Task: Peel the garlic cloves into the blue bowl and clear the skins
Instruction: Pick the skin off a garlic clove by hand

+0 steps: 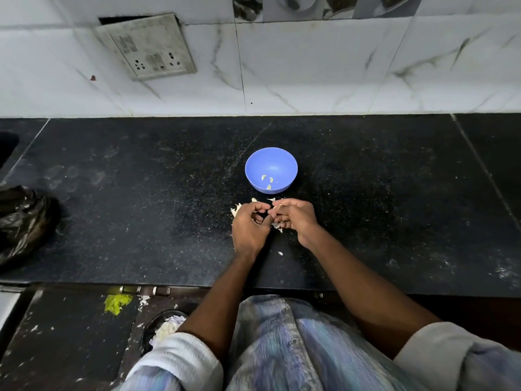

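Head view: both hands (pixel 272 218) pinch garlic beside blue bowl (pixel 255 165)

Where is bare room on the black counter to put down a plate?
Free patches: between the black plastic bag and the round blue plastic bowl, and right of the bowl. Crowded: just before the bowl, where both hands work among papery garlic skins.

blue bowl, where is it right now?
In the head view the blue bowl sits near the middle of the black counter, just beyond both hands, with a few peeled cloves inside and loose skins on the counter between it and the hands.
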Motion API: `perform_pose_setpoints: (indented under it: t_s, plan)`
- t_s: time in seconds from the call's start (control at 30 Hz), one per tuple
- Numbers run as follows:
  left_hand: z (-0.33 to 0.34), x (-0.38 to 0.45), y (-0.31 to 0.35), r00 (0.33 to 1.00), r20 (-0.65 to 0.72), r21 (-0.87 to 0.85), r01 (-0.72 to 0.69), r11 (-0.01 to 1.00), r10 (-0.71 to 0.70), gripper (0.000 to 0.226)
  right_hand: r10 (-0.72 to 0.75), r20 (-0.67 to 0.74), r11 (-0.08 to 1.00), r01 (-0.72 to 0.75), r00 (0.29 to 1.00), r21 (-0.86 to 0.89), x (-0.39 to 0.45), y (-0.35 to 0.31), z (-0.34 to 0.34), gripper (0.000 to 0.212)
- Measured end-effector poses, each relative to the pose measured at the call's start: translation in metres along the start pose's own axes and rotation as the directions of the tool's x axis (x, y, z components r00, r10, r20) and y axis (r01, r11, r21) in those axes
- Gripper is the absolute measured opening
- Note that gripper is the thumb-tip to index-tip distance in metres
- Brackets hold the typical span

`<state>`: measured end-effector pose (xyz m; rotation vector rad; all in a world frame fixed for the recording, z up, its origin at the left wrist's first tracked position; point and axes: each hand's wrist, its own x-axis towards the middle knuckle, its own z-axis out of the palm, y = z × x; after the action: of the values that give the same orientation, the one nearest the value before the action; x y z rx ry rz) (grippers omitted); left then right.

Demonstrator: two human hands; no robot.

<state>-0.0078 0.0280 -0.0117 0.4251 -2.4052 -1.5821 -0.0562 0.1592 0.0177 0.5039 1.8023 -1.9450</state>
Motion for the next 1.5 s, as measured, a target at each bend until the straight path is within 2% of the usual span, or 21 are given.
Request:
perform_pose_setpoints:
  t_s: [0.3, 0.47, 0.53, 0.63, 0.73, 0.87, 1.07, 1.17, 1.37, 1.5]
  plan:
    - [0.002, 0.007, 0.009, 0.998, 0.035, 0.121, -0.055, 0.991, 0.051, 0.008, 0.004, 0.085, 1.000, -0.005, 0.996, 0.017, -0.001, 0.002, -0.017, 0.016]
    - [0.004, 0.012, 0.011, 0.977, 0.193, 0.104, -0.113, 0.988, 0.092, 0.009, -0.039, 0.076, 0.999, 0.038, 0.996, 0.011, 0.004, 0.002, -0.023, 0.017]
    - [0.005, 0.013, 0.011, 0.971, 0.215, 0.121, -0.133, 0.984, 0.105, 0.009, -0.033, 0.066, 0.999, 0.033, 0.997, 0.003, 0.004, 0.002, -0.025, 0.017]
    - [0.007, 0.014, 0.007, 0.964, 0.216, 0.158, -0.190, 0.969, 0.154, 0.017, -0.009, 0.066, 1.000, 0.011, 0.998, -0.026, 0.006, 0.003, -0.025, 0.017]
    - [0.010, 0.012, 0.006, 0.942, 0.290, 0.220, -0.235, 0.947, 0.167, 0.024, 0.049, 0.083, 0.998, -0.046, 0.995, -0.042, 0.008, 0.003, -0.022, 0.016]
    - [0.011, 0.008, 0.007, 0.913, 0.368, 0.234, -0.275, 0.933, 0.176, 0.017, 0.136, 0.085, 0.991, -0.136, 0.987, 0.003, 0.011, 0.000, -0.019, 0.017]
    - [0.015, 0.003, 0.013, 0.940, 0.316, 0.209, -0.200, 0.957, 0.127, 0.018, 0.260, 0.150, 0.943, -0.285, 0.954, 0.172, 0.013, -0.003, -0.017, 0.022]
    - [0.016, 0.007, 0.009, 0.964, 0.230, 0.091, -0.158, 0.983, 0.133, 0.015, 0.284, 0.187, 0.915, -0.324, 0.940, 0.242, 0.011, -0.003, -0.020, 0.022]
    - [0.018, 0.014, 0.003, 0.982, 0.138, -0.108, 0.146, 0.983, -0.131, 0.002, 0.144, 0.056, 0.953, -0.154, 0.988, 0.261, 0.013, -0.002, -0.020, 0.015]
    - [0.017, 0.012, 0.010, 0.980, 0.153, -0.159, 0.152, 0.975, -0.128, 0.006, 0.020, 0.006, 0.991, -0.021, 1.000, 0.135, 0.011, 0.000, -0.021, 0.021]
